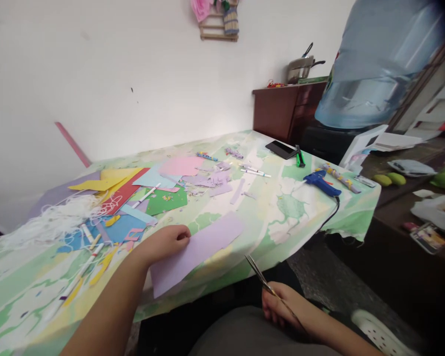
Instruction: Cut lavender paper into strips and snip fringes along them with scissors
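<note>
My left hand point(172, 241) pinches the upper edge of a light purple paper sheet point(200, 254), which lies at the front edge of the table. My right hand point(284, 301) is closed around slim metal scissors point(261, 274), held low in front of the table edge. Their narrow blades point up and left, slightly parted and clear of the paper. Beyond the sheet lie purple paper scraps point(218, 179) and a narrow purple strip point(238, 191). Left of my left hand are a blue sheet point(114, 230) and yellow paper pieces point(104, 267).
White string point(55, 220) is heaped at the left, beside red paper point(124, 193) and green paper point(166, 199). A blue glue gun point(322, 183), its cord hanging over the edge, lies right, near a phone point(281, 149) and green cutter point(300, 157). A water bottle point(374, 69) stands behind.
</note>
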### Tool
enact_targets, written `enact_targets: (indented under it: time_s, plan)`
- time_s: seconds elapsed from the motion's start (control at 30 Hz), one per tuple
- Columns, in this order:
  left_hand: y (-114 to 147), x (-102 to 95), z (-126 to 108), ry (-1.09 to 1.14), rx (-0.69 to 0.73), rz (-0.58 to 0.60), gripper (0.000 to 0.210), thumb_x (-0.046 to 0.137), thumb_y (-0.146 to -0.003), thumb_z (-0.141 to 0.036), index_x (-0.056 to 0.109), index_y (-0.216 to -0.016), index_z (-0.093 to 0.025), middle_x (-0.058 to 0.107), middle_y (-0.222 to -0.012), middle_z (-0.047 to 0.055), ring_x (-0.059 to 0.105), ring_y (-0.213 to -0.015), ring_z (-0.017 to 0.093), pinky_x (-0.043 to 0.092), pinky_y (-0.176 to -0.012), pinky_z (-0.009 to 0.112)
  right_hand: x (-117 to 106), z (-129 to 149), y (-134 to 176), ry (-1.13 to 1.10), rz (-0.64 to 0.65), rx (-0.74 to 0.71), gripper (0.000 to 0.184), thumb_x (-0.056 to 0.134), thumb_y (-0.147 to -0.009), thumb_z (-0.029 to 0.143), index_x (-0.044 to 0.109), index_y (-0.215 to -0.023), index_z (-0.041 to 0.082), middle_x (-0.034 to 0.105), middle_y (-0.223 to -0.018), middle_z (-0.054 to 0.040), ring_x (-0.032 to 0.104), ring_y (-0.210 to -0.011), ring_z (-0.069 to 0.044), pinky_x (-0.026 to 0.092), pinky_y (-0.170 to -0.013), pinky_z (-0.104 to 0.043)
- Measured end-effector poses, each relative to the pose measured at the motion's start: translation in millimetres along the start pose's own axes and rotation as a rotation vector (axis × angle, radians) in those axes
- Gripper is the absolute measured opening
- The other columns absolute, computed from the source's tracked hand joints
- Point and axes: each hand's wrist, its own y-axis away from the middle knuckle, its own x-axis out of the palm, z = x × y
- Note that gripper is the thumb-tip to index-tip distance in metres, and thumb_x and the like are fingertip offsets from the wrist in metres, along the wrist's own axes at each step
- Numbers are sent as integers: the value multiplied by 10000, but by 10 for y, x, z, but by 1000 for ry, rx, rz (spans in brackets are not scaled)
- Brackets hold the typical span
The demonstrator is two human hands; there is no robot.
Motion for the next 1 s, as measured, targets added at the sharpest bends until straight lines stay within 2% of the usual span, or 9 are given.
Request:
enact_targets:
  time_s: [0.13, 0.27, 0.37, 0.5, 0.63, 0.73, 0.8, 0.93, 1.0]
  plan:
    - [41, 102, -209, -340, 107, -200, 238, 385, -667, -271, 565, -795, -183, 570, -811, 79, 503, -742, 201, 354, -655, 313, 4, 56, 6, 7, -21, 75, 446, 343, -650, 589, 418, -626, 150, 436, -549, 14, 377, -441, -57, 284, -396, -180]
    - [77, 479, -515, -389, 373, -226, 450, 440, -646, -406, 492, -1015, -153, 493, -1072, 132, 398, -1012, 255, 278, -848, 365, -11, 226, 25, -113, 4, 123, 458, 316, -655, 598, 406, -613, 151, 401, -517, 29, 353, -408, -49, 272, -375, -177]
    - [58, 797, -565, -370, 332, -260, 580, 456, -631, -434, 421, -1099, -94, 398, -1173, 182, 313, -1094, 294, 223, -889, 427, -29, 291, 35, -87, 16, 157, 479, 316, -629, 623, 401, -596, 153, 394, -496, 32, 340, -380, -47, 267, -359, -180]
    - [57, 1019, -453, -325, 373, -314, 425, 405, -697, -249, 420, -1101, -116, 392, -1188, 152, 307, -1111, 246, 211, -913, 413, -39, 281, 42, 2, 21, 204, 490, 292, -625, 636, 394, -568, 160, 386, -472, 33, 325, -356, -47, 254, -341, -184]
    - [125, 1014, -399, -311, 438, -342, 420, 328, -731, -176, 353, -1147, -127, 391, -1196, 124, 311, -1114, 193, 241, -916, 365, 12, 301, 20, 69, 23, 226, 474, 296, -649, 612, 402, -578, 156, 400, -490, 28, 339, -375, -46, 268, -357, -180]
    - [198, 903, -384, -298, 336, -446, 541, 390, -709, -251, 235, -1200, -85, 322, -1235, 149, 254, -1141, 200, 259, -910, 350, 111, 354, -33, 69, 15, 191, 453, 308, -664, 591, 406, -594, 153, 408, -513, 23, 359, -408, -51, 285, -379, -182]
    - [243, 821, -357, -346, 282, -497, 571, 439, -676, -289, 263, -1189, -111, 305, -1245, 146, 203, -1156, 245, 212, -915, 417, 196, 389, -75, 45, 13, 167, 442, 313, -672, 579, 408, -608, 153, 409, -523, 23, 359, -417, -51, 286, -384, -182]
    - [285, 754, -296, -385, 304, -313, 575, 504, -622, -314, 341, -1155, -173, 364, -1215, 117, 281, -1118, 264, 236, -889, 416, 345, 436, -130, -23, -2, 154, 439, 312, -676, 575, 397, -596, 152, 393, -509, 28, 345, -403, -49, 273, -370, -183]
    - [280, 771, -282, -394, 310, -277, 484, 479, -648, -269, 393, -1120, -207, 396, -1196, 97, 313, -1098, 259, 237, -880, 424, 394, 454, -133, -51, -17, 157, 436, 309, -681, 570, 393, -586, 153, 390, -504, 29, 345, -403, -50, 272, -369, -183]
